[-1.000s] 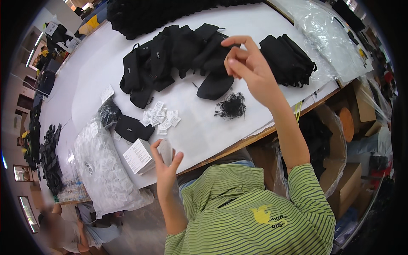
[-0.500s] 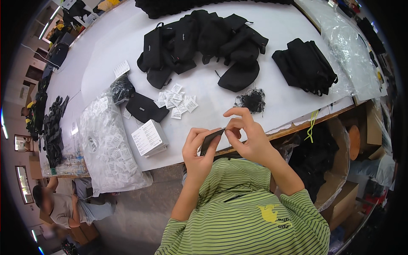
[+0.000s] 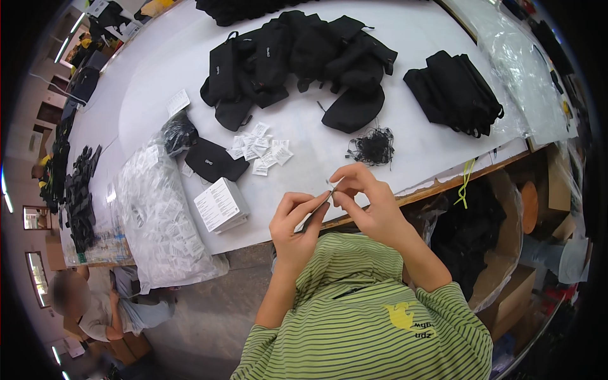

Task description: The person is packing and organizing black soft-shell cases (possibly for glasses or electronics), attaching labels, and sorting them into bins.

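Since the frame a second ago, the right hand (image 3: 370,202) has come back from the far pile of black bags (image 3: 297,57) to the near table edge, and the left hand (image 3: 296,225) has risen to meet it. Half a second ago the two were already together; now they sit slightly higher, and the view has shifted so the table lies farther up the picture.

Both hands pinch one small dark flat tag (image 3: 320,206) between them, just above the near edge of the white table (image 3: 405,25). The left thumb and forefinger are closed on its lower end; the right fingertips (image 3: 335,190) are closed at its upper tip, where something pale and tiny shows.

On the table, beyond the hands, lies a tangle of black strings (image 3: 373,145), with a scatter of small white packets (image 3: 259,149) and a single black pouch (image 3: 212,161) to the left. A stack of white cards (image 3: 218,204) sits near the edge, beside a clear bag of packets (image 3: 158,215). A folded stack of black bags (image 3: 456,92) lies far right. Boxes stand under the table at right; another person sits low at left.

The pale bit at the tag's tip is too small to identify, and the fisheye rim darkens the corners.
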